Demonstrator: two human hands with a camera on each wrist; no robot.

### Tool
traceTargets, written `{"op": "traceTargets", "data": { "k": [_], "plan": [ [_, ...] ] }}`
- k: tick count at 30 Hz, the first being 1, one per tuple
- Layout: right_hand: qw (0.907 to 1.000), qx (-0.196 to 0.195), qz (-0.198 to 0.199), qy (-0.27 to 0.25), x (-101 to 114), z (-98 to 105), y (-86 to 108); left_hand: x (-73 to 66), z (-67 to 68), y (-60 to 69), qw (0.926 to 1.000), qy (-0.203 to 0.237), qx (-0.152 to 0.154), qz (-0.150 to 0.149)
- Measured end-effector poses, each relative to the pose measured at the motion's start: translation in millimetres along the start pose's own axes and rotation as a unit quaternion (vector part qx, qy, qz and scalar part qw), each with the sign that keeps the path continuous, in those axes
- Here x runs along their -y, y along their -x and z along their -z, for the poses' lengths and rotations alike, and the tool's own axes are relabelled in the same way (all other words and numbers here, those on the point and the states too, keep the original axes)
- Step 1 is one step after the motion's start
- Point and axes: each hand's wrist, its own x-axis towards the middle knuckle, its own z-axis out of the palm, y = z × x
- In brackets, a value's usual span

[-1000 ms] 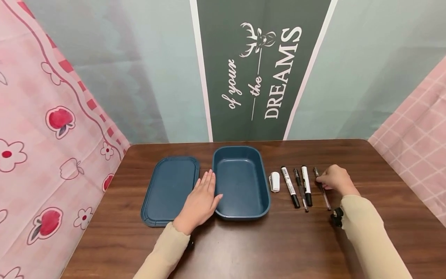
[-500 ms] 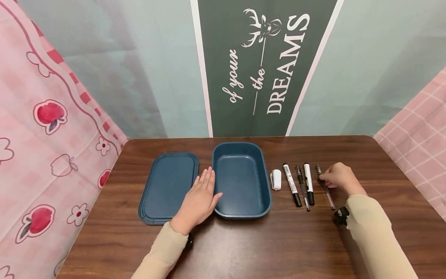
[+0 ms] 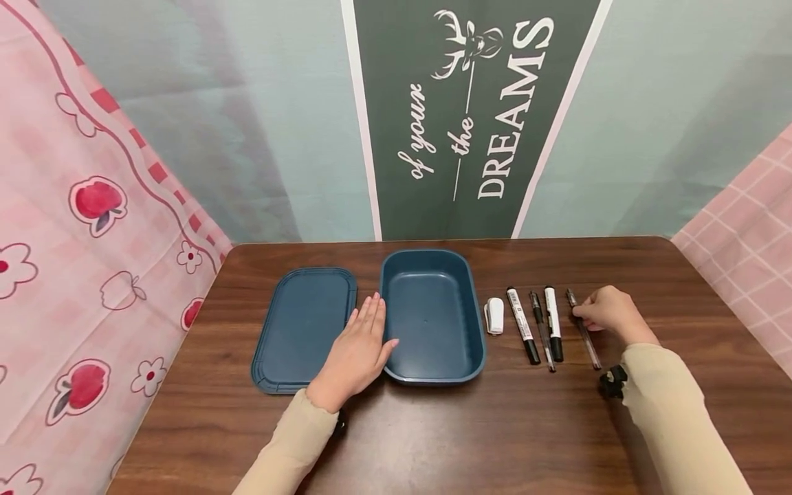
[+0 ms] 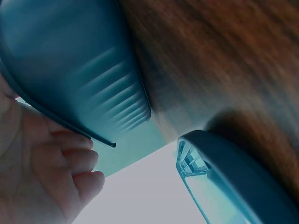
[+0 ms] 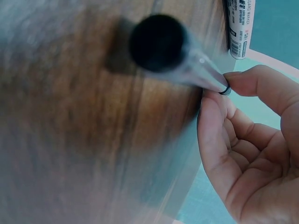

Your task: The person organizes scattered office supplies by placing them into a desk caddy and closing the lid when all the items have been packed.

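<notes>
Toward right edge of worktop (image 3: 470, 440): right hand (image 3: 615, 315) pinches clear pen (image 3: 587, 341).
Pen: likely light, stiff, slick; best gripped mid-barrel.
Left hand (image 3: 355, 349): straight-fingered against blue box (image 3: 433, 333).

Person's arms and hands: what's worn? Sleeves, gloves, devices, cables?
Left sleeve and right sleeve: long, plain cream, no markings visible. Left hand and right hand: bare, no gloves or rings visible. Small black device at the right wrist; black sliver at the left. No cables visible.
</notes>
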Motion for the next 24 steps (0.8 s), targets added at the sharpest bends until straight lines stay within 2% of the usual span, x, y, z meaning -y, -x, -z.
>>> {"op": "traceTargets", "data": {
  "k": [12,24],
  "plan": [
    [0.9991,0.017,0.008,-0.037,-6,5,-3.4,-1.9,-1.7,-6.7,1.0,0.003,-0.006,0.001],
    [0.99,0.047,0.0,-0.133,-13,10,-4.5,-3.8,-1.3,-7.4,1.0,0.004,-0.006,0.006]
  ]
}}
